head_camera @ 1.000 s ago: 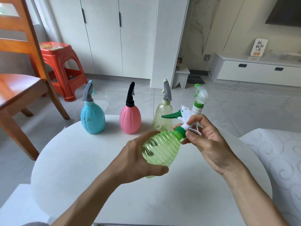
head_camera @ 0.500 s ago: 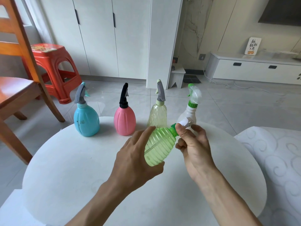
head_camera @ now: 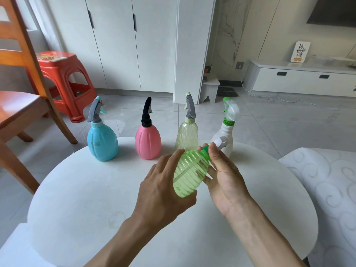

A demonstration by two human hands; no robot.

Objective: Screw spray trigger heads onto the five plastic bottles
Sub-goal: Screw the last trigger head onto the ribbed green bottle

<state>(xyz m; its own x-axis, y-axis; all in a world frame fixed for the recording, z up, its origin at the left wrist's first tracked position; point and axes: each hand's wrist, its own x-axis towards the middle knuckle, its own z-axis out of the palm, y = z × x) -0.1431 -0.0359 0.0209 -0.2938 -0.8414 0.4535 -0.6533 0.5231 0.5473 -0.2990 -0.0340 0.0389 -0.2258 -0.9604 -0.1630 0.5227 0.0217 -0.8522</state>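
Holding: green ribbed bottle (head_camera: 189, 173) is tilted above the white round table (head_camera: 81, 191), neck pointing up and away, between both hands.
Left hand: left hand (head_camera: 163, 191) cups the lower body of the green bottle, thumb curled under its base, fingers reaching up along its left side.
Right hand: right hand (head_camera: 224, 174) grips at the neck, thumb and fingers curled round the green collar (head_camera: 204, 150).
Trigger head: white trigger head (head_camera: 219, 141) pokes out past the right hand's fingertips; most of it is hidden, so how far it is threaded on cannot be told.
Row behind: four bottles stand upright along the far edge of the table, each with a trigger head on.
Blue bottle (head_camera: 102, 142): leftmost, grey trigger head.
Pink bottle (head_camera: 147, 142): next, black trigger head.
Pale yellow bottle (head_camera: 187, 134): third, grey trigger head, just behind the held bottle.
White bottle (head_camera: 224, 138): rightmost, clear trigger head with green collar, partly behind the right hand.
Left of table: wooden chair (head_camera: 21, 105), with an orange plastic stool (head_camera: 63, 81) behind it on the tiled floor.
Right edge: white patterned cushion (head_camera: 327, 180) beside the table.
Background: white cupboards (head_camera: 123, 43) and a low white cabinet (head_camera: 300, 79).
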